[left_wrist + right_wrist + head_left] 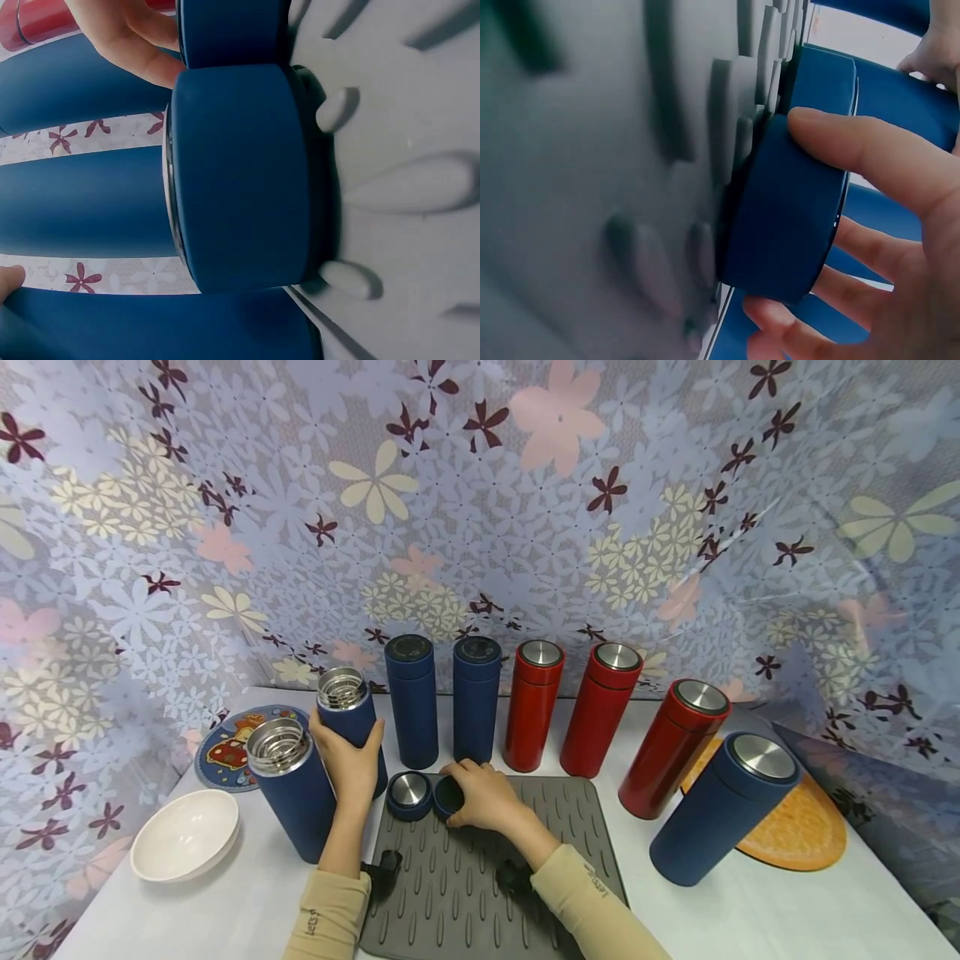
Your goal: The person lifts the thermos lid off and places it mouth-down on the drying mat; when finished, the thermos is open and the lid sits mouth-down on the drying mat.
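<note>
My left hand (pixel 351 764) grips an uncapped blue thermos bottle (pixel 348 718) around its side, with its steel mouth showing. Left of it leans a second, wider uncapped blue thermos (pixel 294 802). On the grey mat, my right hand (pixel 486 795) holds a dark-topped blue bottle lid (pixel 447 797). In the right wrist view, thumb and fingers clasp that lid (pixel 787 217) from opposite sides, its lower edge at the mat. Just left of it sits another blue lid (pixel 409 795) with a silver top, seen large in the left wrist view.
Behind the mat (pixel 480 893) stand two capped blue bottles (pixel 415 710) and red bottles (pixel 534 710). At right, a large blue bottle (pixel 716 814) stands by an orange round board (pixel 802 827). A white bowl (pixel 187 839) and a cartoon-patterned round mat (pixel 225 752) lie at left.
</note>
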Demonstrator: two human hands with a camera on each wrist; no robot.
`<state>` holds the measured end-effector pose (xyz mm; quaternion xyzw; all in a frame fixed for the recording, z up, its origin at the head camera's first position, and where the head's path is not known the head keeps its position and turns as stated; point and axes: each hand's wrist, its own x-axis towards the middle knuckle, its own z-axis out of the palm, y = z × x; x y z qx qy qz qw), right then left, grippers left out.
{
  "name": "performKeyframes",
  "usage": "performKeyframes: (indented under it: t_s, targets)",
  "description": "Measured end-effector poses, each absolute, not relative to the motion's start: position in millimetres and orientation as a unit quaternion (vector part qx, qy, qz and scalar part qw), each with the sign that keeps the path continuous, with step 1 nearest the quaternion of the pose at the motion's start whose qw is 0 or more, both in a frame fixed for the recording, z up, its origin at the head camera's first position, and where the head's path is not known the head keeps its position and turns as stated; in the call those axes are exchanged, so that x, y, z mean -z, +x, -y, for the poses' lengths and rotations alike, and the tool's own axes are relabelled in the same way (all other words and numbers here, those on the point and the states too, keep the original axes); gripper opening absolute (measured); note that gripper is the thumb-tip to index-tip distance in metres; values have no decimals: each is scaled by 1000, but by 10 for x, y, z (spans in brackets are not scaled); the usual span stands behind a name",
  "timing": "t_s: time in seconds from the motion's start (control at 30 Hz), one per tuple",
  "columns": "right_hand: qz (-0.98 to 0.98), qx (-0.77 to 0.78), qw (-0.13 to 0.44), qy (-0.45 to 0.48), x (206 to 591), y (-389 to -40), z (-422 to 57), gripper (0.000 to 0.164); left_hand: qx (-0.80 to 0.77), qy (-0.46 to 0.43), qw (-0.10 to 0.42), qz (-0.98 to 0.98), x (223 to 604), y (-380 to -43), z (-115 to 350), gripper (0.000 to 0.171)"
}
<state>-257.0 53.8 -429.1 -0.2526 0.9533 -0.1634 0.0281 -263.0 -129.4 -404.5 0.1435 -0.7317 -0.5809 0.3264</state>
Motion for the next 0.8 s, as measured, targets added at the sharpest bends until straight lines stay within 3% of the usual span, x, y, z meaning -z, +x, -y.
performKeyframes:
  t_s: [0.33,0.8]
  targets:
    - [-940,230,62,-243,4270,-2550,-634,66,579,148,320,735,4055,-2630,1296,90]
    - [-902,391,-24,-181,4167,-2568,-1117,40,578,148,319,736,4049,-2627,1297,90]
